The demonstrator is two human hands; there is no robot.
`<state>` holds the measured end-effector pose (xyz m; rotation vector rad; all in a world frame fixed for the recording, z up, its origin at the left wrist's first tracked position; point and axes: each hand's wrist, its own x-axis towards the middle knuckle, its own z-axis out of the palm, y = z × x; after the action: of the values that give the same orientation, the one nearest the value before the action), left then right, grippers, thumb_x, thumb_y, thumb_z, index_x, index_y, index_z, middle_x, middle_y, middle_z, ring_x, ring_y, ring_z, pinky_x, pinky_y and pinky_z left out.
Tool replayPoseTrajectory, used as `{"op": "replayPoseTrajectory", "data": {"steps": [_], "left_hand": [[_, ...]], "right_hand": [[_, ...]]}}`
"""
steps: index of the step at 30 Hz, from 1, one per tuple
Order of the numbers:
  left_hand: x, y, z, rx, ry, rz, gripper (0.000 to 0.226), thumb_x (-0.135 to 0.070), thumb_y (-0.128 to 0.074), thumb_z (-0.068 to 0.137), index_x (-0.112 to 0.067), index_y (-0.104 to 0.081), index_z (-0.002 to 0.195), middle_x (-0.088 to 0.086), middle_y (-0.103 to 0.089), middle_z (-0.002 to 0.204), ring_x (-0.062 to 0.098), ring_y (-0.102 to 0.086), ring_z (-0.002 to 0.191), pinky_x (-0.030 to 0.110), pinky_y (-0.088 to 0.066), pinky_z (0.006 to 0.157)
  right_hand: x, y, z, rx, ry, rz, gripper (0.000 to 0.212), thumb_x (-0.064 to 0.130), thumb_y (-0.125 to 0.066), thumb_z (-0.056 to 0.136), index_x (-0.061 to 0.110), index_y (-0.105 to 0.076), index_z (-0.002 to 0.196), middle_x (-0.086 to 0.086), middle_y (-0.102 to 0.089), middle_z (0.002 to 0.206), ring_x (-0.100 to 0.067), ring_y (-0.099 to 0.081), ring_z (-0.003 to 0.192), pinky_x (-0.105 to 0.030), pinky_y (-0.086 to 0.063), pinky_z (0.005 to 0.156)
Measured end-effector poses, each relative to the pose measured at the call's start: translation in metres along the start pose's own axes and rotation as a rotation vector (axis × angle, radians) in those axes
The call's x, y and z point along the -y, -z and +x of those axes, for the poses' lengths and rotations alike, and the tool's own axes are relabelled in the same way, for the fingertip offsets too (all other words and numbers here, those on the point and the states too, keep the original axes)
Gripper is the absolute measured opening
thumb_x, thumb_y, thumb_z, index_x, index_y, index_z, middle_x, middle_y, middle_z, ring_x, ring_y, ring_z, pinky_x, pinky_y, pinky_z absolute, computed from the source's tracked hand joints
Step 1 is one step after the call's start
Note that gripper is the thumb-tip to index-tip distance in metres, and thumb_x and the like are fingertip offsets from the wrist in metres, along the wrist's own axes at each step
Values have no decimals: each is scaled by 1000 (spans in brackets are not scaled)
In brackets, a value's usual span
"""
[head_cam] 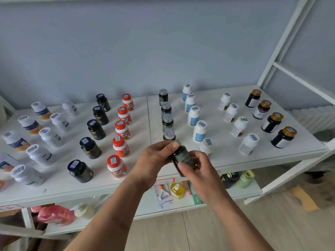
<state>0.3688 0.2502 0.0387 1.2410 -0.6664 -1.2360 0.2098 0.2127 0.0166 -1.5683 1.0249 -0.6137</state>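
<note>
A dark bottle with a green label (183, 157) is held tilted above the front edge of the white shelf top (226, 156). My left hand (154, 160) grips its silver-capped upper end, thumb across the cap. My right hand (197, 169) holds the lower part of the bottle, fingers curled round the label. Directly behind it stands a column of matching dark green-labelled bottles (167, 122).
Columns of bottles cover the shelf: red-capped (120, 147), black (90, 147), white with blue labels (199, 132), white (239, 126), gold-capped dark (283, 136). A lower shelf holds a yellow pump bottle (176, 190) and pink bags (54, 214). A white frame post (282, 42) rises at right.
</note>
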Motion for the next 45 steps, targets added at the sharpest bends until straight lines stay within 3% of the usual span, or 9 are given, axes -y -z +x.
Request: {"op": "replayPoseTrajectory", "data": {"steps": [6,10,15,23,27,30,33,39,45], "left_hand": [[0,7,2,5,10,85,41,-28,-71,80,-3,-70,113,15,-74,109,30,-67,108,32,-53,98],[-3,12,8,30,2,276,35,-31,-75,83,-13,-72,112,7,-75,108,22,-67,108,36,-47,103],[4,20,21,-221,-157,754,22,-44,-62,93,-24,-68,97,2,-68,89,14,-60,81,39,-51,77],[26,40,40,-315,-278,1165,41,-38,-59,96,-13,-63,128,3,-64,122,22,-64,103,31,-52,86],[27,42,45,-297,-275,1156,40,-39,-58,96,-16,-63,128,1,-65,123,22,-65,103,35,-54,86],[27,42,49,-313,-258,1095,38,-37,-60,96,-15,-64,127,1,-65,122,18,-64,104,28,-52,87],[24,41,56,-356,-235,1014,36,-34,-61,95,-13,-66,123,3,-67,119,16,-64,104,21,-45,85],[8,37,79,-432,-113,764,12,-37,-57,96,-28,-64,93,-6,-61,89,14,-57,85,41,-51,86],[-1,35,96,-410,-40,662,16,-38,-58,95,-30,-54,81,-2,-56,84,18,-53,77,39,-51,78]], "right_hand": [[-9,3,6,48,7,7,46,60,-72,69,39,-50,103,8,-71,105,-11,-71,95,-48,-56,91],[-16,4,25,112,7,-47,49,51,-76,70,51,-50,112,16,-67,116,-5,-66,107,-38,-54,96],[-35,-12,55,90,-3,-229,58,29,-82,80,33,-51,129,9,-61,124,-7,-60,107,-23,-46,89],[-73,-33,83,82,-26,-267,54,31,-81,77,38,-52,122,3,-62,125,-14,-64,109,-41,-52,99],[-73,-35,87,109,-62,-225,59,36,-84,70,42,-50,119,6,-63,126,-12,-64,112,-42,-51,101],[-62,-26,89,122,-121,-82,80,51,-83,68,35,-44,137,10,-53,140,-8,-53,127,-35,-44,107],[-43,-15,100,67,-87,47,56,48,-64,92,26,-45,140,10,-49,142,-7,-46,132,-26,-37,104],[-38,-20,157,146,-204,-28,72,53,-75,72,29,-53,136,10,-59,135,-9,-55,124,-37,-39,110],[-55,-29,191,254,-147,-231,50,41,-78,71,30,-63,118,13,-72,109,-11,-66,103,-24,-48,83]]}}
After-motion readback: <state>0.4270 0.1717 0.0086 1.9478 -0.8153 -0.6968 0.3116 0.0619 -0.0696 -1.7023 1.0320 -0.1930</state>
